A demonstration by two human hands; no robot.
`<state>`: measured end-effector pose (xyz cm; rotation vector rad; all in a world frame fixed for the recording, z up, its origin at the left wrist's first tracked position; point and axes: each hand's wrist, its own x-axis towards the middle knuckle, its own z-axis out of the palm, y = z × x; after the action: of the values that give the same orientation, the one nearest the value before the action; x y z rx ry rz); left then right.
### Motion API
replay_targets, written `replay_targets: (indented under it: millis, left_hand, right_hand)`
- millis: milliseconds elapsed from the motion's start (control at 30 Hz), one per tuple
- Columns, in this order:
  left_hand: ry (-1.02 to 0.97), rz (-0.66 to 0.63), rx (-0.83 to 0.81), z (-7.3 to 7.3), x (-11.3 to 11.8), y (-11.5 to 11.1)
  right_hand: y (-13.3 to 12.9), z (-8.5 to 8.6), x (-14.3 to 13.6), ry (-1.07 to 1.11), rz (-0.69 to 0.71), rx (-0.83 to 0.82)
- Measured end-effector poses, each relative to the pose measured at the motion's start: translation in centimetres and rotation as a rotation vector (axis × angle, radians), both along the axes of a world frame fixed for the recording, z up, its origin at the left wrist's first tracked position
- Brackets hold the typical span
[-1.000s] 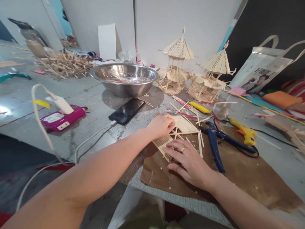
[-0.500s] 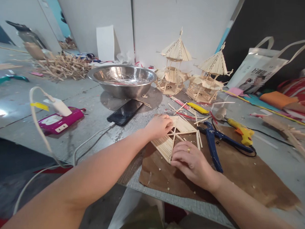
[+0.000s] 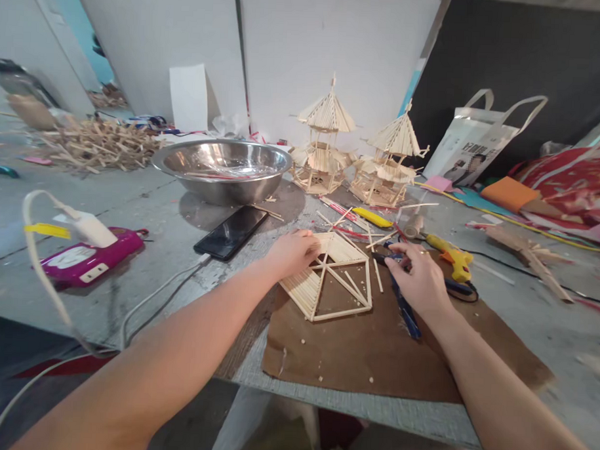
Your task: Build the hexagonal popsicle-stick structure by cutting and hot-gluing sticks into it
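Note:
A flat, many-sided frame of thin wooden sticks [image 3: 343, 314] lies on the brown sheet [image 3: 334, 364]. Some of its sections are filled with rows of sticks, while others are open between the ribs. My left hand [image 3: 294, 253] has its fingers curled over the frame's left edge, fingertips partly hidden. To the right of the frame, my right hand [image 3: 419, 275] is closed around the blue-handled pliers [image 3: 406, 311], covering much of them. One handle points toward me on the sheet. A few loose sticks [image 3: 378, 275] lie between the frame and the pliers.
Behind are two stick pagoda models [image 3: 327, 147], a steel bowl [image 3: 223, 173] and a yellow cutter knife [image 3: 372, 218]. A yellow glue gun [image 3: 454, 256] with its cord lies right. A phone [image 3: 233, 232] and purple power strip [image 3: 95, 257] sit left, with cables hanging over the edge.
My right hand has left the frame and moved right onto the blue-handled pliers. The left hand stays at the frame's left edge. The camera view has shifted slightly.

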<state>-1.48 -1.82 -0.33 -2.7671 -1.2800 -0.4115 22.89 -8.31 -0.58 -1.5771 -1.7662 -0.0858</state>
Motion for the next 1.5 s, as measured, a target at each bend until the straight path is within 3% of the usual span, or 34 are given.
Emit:
replay_targets:
  millis: [133, 367, 567, 700, 1033, 1167, 1367, 1500]
  left_hand:
    - [-0.003, 0.033, -0.005, 0.2, -0.2, 0.1]
    - [-0.040, 0.049, -0.021, 0.0, -0.4, 0.4]
    - [-0.105, 0.011, 0.022, 0.0, -0.5, 0.4]
    - [-0.108, -0.009, 0.008, -0.1, -0.4, 0.3]
    - [-0.077, -0.036, -0.034, 0.0, -0.2, 0.3]
    - [-0.092, -0.031, -0.031, -0.2, -0.3, 0.5]
    - [-0.058, -0.069, -0.036, -0.1, -0.3, 0.6]
    - [-0.043, -0.125, -0.023, 0.0, -0.3, 0.8]
  right_hand:
    - [-0.1, -0.3, -0.1, -0.318, 0.069, -0.112]
    - [-0.8, -0.4, -1.4, -0.489, -0.020, -0.223]
    - [-1.0, -0.2, -2.4, -0.391, 0.135, -0.133]
    - [-1.3, -0.2, -3.1, -0.352, 0.248, -0.192]
    - [-1.4, 0.2, -4.6, -0.398, 0.126, -0.289]
    - [-1.1, -0.1, -4.9, -0.274, 0.118, -0.321]
    - [-0.3, -0.1, -4.5, -0.038, 0.184, -0.268]
    - [-0.8, 0.5, -4.4, -0.009, 0.353, -0.174]
